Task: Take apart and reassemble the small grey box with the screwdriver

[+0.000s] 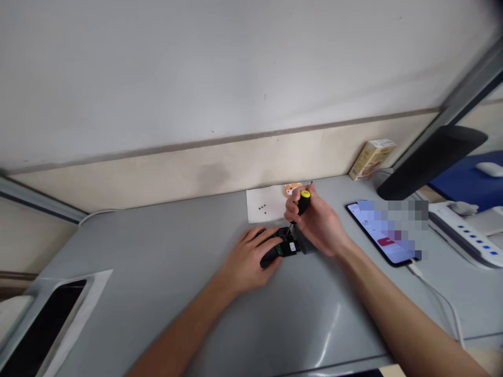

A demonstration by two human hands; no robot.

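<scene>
Looks partway through: device (269,257) on desk (157,251), lying opened near paper (255,200), with green board (280,248) bared and small screws (262,208), by look of them, loose on paper. Can't tell how much remains. With left hand (249,259), clamping device, fingers spread across top — partly hiding board. With right hand (320,222), gripping screwdriver (304,199), fingers closed round handle, angling tip down at device; can't confirm contact. Off to right: phone (377,230) on cable (436,290), power strip (451,225), carton (371,159).
</scene>
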